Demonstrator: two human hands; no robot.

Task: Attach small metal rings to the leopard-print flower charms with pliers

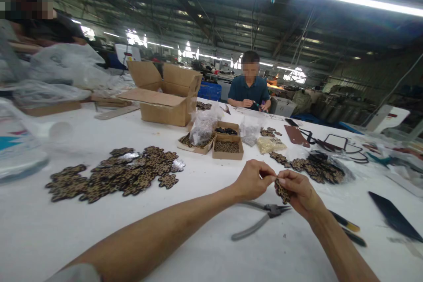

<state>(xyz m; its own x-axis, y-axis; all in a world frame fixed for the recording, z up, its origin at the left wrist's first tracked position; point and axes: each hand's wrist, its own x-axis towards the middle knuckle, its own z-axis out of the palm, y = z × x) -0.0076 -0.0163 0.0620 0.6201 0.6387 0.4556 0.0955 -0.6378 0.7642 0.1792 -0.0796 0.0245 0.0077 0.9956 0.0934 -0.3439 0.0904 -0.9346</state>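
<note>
My right hand [302, 191] is closed on a small leopard-print piece [282, 193] with a dark scalloped edge. My left hand [254, 179] meets it at the top edge of that piece, thumb and finger pinched; whatever lies between those fingertips is too small to make out. Just below on the white table lie grey-handled pliers [272, 212]. A second tool [345, 221] with dark and yellow handles lies partly behind my right wrist. To the left spreads a pile of similar leopard-print pieces [132, 172].
Past my hands stand a small box of metal bits [227, 149], a box of black parts [226, 129] and plastic bags [204, 125]. A big open carton [165, 108] is behind them. More leopard-print pieces [317, 167] lie right. Across the table sits a person [248, 92].
</note>
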